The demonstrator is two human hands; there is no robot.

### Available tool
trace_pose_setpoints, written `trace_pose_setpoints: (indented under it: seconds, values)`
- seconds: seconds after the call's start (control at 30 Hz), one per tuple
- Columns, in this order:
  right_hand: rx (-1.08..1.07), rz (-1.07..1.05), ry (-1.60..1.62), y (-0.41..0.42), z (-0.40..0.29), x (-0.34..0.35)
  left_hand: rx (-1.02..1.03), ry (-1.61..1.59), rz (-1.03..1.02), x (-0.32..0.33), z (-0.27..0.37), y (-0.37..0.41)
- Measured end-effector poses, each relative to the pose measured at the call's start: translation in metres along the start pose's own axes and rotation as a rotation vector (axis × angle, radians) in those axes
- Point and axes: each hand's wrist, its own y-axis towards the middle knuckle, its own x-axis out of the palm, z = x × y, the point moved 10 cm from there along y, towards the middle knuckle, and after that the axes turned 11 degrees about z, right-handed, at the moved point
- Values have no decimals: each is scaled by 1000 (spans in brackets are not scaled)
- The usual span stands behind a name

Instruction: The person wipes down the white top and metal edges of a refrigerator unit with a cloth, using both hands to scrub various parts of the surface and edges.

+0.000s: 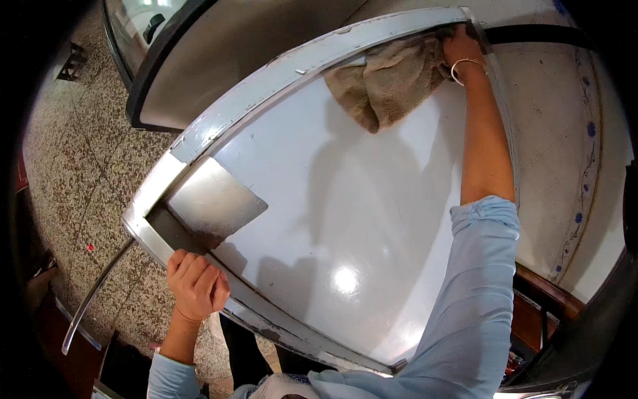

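Note:
Before me is a glossy white panel (319,199) with a raised, worn rim (279,75). My right hand (462,50), a bracelet at its wrist, reaches into the far right corner and holds one end of a brown cloth (398,85). The rest of the cloth lies crumpled on the panel along the far rim. My left hand (197,284) is curled over the near left rim; its fingertips are hidden. Beyond it, a bare metal plate (217,199) fills the left corner inside the rim.
A curved metal bar (94,304) sticks out below the left corner over the speckled floor (94,149). Behind the far rim stands a dark-edged case with glass (169,75). To the right is a pale tiled surface with a blue floral border (578,218).

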Motion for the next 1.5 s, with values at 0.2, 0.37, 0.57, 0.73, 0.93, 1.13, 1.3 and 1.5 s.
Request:
trace_pose_setpoints:
  seconds: [0.2,0.37,0.57,0.73,0.93,1.13,1.3,1.5]
  values:
    - [-110,-234,-132,-68,41,18,-5,24,11,-2,1,3]
    - [-82,-54,-52,-81,57,10,12,15,22,-1,4,2]
    - [-61,73,52,-11,24,18,22,12,3,3,0,-3]
    - [-65,102,169,3,42,28,14,-26,7,3,2,2]
    - [-24,-315,742,-73,-40,-8,-6,2,-29,-2,-2,-5]
    - [-54,328,806,22,31,-37,-3,-50,-20,2,3,6]
    - [-248,600,678,-59,-75,-54,6,33,-21,-3,2,5]
    - [-293,342,592,-62,-15,-57,78,39,-43,3,7,4]
